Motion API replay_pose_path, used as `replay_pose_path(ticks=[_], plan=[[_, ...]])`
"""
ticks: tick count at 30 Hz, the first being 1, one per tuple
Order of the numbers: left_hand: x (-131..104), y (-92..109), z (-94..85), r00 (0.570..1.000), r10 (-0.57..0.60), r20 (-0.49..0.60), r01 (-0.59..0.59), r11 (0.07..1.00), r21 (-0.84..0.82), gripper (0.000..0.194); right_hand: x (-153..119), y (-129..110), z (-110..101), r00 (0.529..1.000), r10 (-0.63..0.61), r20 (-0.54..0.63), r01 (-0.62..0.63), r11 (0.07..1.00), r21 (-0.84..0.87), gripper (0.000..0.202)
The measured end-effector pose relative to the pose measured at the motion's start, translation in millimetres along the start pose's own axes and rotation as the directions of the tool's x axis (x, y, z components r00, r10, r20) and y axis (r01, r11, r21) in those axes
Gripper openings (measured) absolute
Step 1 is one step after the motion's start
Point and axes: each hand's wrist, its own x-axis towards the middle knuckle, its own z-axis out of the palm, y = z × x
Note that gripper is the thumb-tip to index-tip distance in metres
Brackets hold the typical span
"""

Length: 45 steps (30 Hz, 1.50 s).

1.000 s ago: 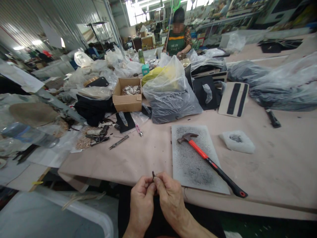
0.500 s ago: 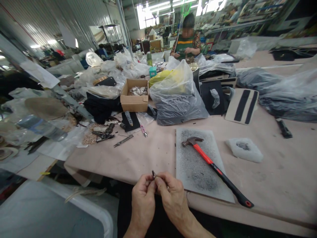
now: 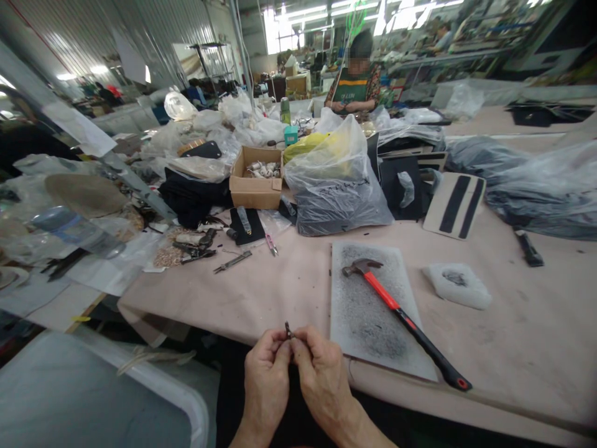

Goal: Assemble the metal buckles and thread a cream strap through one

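- Piece, small and dark (image 3: 288, 330), sits pinched between the fingertips of both hands, just at the near edge of the table (image 3: 289, 280); it is too small to identify.
- The left hand (image 3: 267, 379) has its thumb and curled fingers closed on the piece from the left.
- The right hand (image 3: 323, 376) grips it from the right in the same way, the two sets of fingertips meeting.
- To the right of the hands, a pale slab (image 3: 368, 305) covered in dark specks lies flat on the table.
- A claw hammer (image 3: 385, 291) with a red and black handle lies across the slab, its head on the far part and its handle end reaching past the slab's right side.
- A whitish block (image 3: 459, 287) with a dark patch on top is right of the slab.
- Farther left lie pink snips (image 3: 271, 244) and a slim metal tool (image 3: 232, 262).
- Behind them stands an open cardboard box (image 3: 255, 194) of small whitish items, beside a bulky clear bag (image 3: 338, 202).
- Across the table is a person (image 3: 352, 93) in a green apron.
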Motion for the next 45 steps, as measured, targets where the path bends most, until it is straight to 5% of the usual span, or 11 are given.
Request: replay_pose_path(ticks=[17,23,27,37,41,45], plan=[[-10,1,-2.5,0.995,0.094,0.03,-0.097,0.989,0.111,0.019,-4,0,4,0.997,0.078,-0.024,-0.077,0.996,0.037,0.02],[-10,2,-2.0,0.996,0.059,0.067,-0.063,0.997,0.052,0.022,1,-6,-2,0.992,0.115,0.058,-0.121,0.987,0.104,0.016],[-10,-1,0.4,0.997,0.08,-0.003,-0.079,0.995,0.059,0.02,1,-5,-5,0.999,0.01,0.051,-0.012,0.999,0.052,0.019],[-6,-6,-3.2,0.961,0.231,-0.152,-0.196,0.956,0.217,0.012,-1,7,-9,0.987,0.13,0.091,-0.147,0.964,0.22,0.018],[-2,-6,-3.1,0.976,0.148,-0.16,-0.118,0.976,0.184,0.015,1,12,-15,0.992,0.123,0.022,-0.125,0.979,0.163,0.019],[-1,-4,1.3,0.997,-0.073,0.038,0.073,0.997,-0.014,0.03,3,17,-25,0.991,0.126,-0.052,-0.118,0.985,0.123,0.016]])
